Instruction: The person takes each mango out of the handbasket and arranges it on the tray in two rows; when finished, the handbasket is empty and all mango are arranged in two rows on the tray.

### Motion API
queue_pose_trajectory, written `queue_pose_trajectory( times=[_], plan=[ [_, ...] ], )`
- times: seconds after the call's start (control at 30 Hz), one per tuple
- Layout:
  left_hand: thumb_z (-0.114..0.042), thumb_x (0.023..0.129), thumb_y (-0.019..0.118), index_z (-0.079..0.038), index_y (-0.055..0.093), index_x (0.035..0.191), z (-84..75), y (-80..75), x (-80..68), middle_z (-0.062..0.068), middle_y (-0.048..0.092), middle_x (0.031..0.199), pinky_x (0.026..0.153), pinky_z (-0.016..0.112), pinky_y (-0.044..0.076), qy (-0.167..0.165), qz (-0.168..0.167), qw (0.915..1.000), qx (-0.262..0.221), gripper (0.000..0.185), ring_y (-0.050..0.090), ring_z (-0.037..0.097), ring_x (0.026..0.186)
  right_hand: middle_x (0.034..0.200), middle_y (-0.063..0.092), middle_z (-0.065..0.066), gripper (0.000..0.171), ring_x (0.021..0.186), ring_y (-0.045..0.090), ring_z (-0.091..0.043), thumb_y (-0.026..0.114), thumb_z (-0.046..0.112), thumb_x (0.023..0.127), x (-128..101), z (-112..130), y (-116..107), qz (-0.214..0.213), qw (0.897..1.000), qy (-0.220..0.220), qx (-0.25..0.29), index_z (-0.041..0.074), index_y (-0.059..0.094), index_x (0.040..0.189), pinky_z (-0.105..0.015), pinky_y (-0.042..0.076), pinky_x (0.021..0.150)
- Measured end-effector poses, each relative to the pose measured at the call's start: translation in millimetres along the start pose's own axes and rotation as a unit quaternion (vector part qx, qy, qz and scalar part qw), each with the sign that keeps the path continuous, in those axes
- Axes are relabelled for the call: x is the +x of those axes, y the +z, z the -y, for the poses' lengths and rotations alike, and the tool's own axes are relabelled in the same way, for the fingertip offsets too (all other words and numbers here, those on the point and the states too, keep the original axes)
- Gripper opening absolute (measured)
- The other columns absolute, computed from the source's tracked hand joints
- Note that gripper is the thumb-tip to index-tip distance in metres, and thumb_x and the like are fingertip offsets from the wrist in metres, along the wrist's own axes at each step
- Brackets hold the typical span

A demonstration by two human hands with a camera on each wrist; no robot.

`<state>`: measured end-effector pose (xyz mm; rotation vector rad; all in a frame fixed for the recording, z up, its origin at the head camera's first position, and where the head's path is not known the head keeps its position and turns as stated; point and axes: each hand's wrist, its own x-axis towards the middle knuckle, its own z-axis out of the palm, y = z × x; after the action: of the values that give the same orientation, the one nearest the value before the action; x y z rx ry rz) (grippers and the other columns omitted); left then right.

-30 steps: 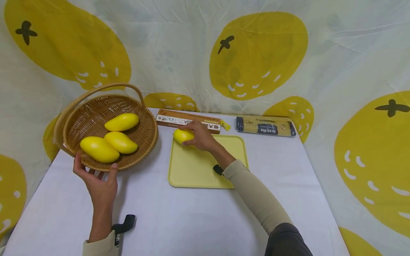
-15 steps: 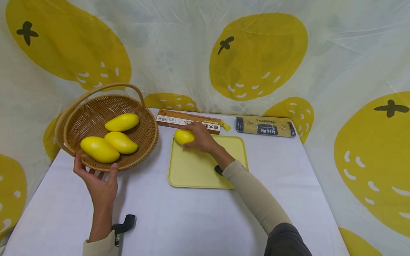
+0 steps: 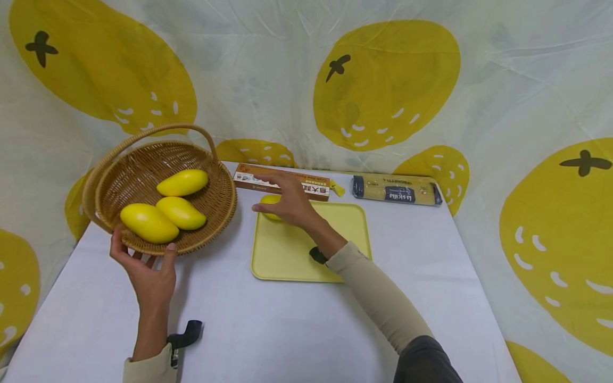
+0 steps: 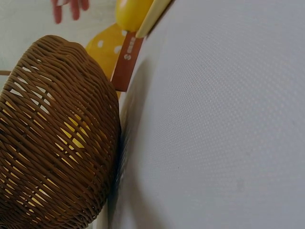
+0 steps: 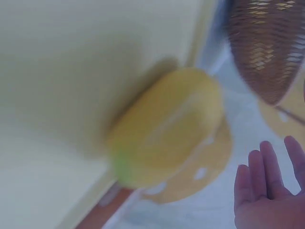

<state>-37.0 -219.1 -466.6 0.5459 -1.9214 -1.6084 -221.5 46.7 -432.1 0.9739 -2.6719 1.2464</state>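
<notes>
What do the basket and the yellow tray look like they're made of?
The basket looks like woven wicker or rattan: brown strands interlaced, with gaps that let light through in the left wrist view. The tray seems to be moulded plastic with a matte pale-yellow finish: smooth, one piece, with rounded corners and a raised rim.

Woven brown wicker for the basket (image 3: 210, 213), rough and ribbed. Smooth, glossy yellow skins on the mangoes (image 3: 148, 223). Matt pale-yellow plastic for the tray (image 3: 306, 255). Finely textured white cloth over the table (image 3: 287, 330). Printed cardboard for the box (image 3: 254, 178).
</notes>
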Motion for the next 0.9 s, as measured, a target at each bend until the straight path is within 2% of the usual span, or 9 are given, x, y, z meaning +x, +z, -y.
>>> queue_pose_trajectory(
  times=[0.17, 0.27, 0.33, 0.4, 0.47, 0.57, 0.67, 0.9],
  plan=[
    [-0.006, 0.087, 0.069, -0.030, 0.009, 0.155, -3.5, 0.9, -1.1, -0.001, 0.014, 0.160, 0.112, 0.047, 0.037, 0.001, -0.001, 1.0000, 0.007, 0.094, 0.037, 0.027, 0.137, 0.134, 0.063, 0.009, 0.072, 0.115, 0.057, -0.010, 0.091, 0.034, 0.070, 7, 29, 8, -0.029, 0.996, -0.035, 0.077, 0.023, 0.062, 0.135, -0.024, 0.048, 0.093],
    [-0.007, 0.087, 0.069, -0.030, 0.008, 0.155, -4.8, 1.3, -2.1, -0.001, 0.014, 0.160, 0.112, 0.047, 0.037, 0.002, -0.001, 0.9999, 0.010, 0.094, 0.037, 0.028, 0.138, 0.132, 0.062, 0.003, 0.071, 0.114, 0.060, -0.012, 0.090, 0.031, 0.071, 11, 43, 16, -0.027, 0.990, -0.045, 0.132, 0.020, 0.062, 0.135, -0.019, 0.048, 0.095],
    [-0.007, 0.087, 0.069, -0.030, 0.009, 0.155, -5.9, 1.6, -2.7, -0.001, 0.014, 0.160, 0.112, 0.048, 0.037, 0.003, -0.001, 1.0000, 0.009, 0.094, 0.037, 0.028, 0.138, 0.129, 0.062, 0.003, 0.070, 0.116, 0.060, -0.012, 0.089, 0.031, 0.072, 13, 52, 21, -0.020, 0.987, -0.048, 0.150, 0.020, 0.061, 0.135, -0.017, 0.048, 0.098],
    [-0.006, 0.086, 0.069, -0.030, 0.009, 0.155, -7.3, 2.0, -3.5, 0.000, 0.015, 0.160, 0.112, 0.048, 0.037, 0.005, -0.001, 1.0000, 0.008, 0.094, 0.037, 0.028, 0.138, 0.125, 0.061, 0.004, 0.069, 0.116, 0.058, -0.011, 0.089, 0.034, 0.073, 16, 60, 26, -0.014, 0.987, -0.049, 0.149, 0.021, 0.061, 0.135, -0.018, 0.047, 0.100],
    [-0.006, 0.086, 0.070, -0.030, 0.009, 0.155, -8.7, 1.8, -3.9, 0.000, 0.015, 0.160, 0.113, 0.049, 0.037, 0.007, -0.001, 0.9999, 0.008, 0.095, 0.037, 0.028, 0.138, 0.124, 0.061, 0.008, 0.070, 0.116, 0.054, -0.009, 0.088, 0.039, 0.073, 19, 69, 32, -0.010, 0.991, -0.050, 0.124, 0.025, 0.060, 0.136, -0.022, 0.047, 0.101],
    [-0.006, 0.086, 0.070, -0.029, 0.009, 0.155, -10.3, 1.6, -4.4, 0.000, 0.015, 0.160, 0.113, 0.051, 0.036, 0.007, -0.002, 0.9999, 0.010, 0.095, 0.037, 0.028, 0.138, 0.128, 0.059, 0.015, 0.070, 0.119, 0.049, -0.003, 0.085, 0.047, 0.073, 23, 78, 40, 0.008, 0.995, -0.036, 0.091, 0.030, 0.059, 0.136, -0.026, 0.043, 0.104],
    [-0.006, 0.086, 0.070, -0.029, 0.009, 0.155, -10.5, 1.3, -4.8, 0.000, 0.015, 0.160, 0.113, 0.051, 0.036, 0.004, -0.002, 0.9999, 0.011, 0.094, 0.037, 0.028, 0.138, 0.136, 0.055, 0.017, 0.070, 0.126, 0.045, 0.000, 0.083, 0.051, 0.074, 27, 85, 49, 0.032, 0.996, -0.024, 0.084, 0.035, 0.057, 0.137, -0.026, 0.039, 0.108],
    [-0.008, 0.087, 0.070, -0.029, 0.009, 0.155, -6.3, 1.7, -3.3, 0.000, 0.016, 0.160, 0.115, 0.053, 0.035, 0.005, 0.000, 0.9999, 0.013, 0.094, 0.037, 0.029, 0.138, 0.136, 0.056, 0.014, 0.071, 0.123, 0.045, 0.002, 0.084, 0.048, 0.074, 39, 95, 68, 0.055, 0.994, -0.047, 0.084, 0.032, 0.058, 0.138, -0.023, 0.041, 0.105]
  ],
)
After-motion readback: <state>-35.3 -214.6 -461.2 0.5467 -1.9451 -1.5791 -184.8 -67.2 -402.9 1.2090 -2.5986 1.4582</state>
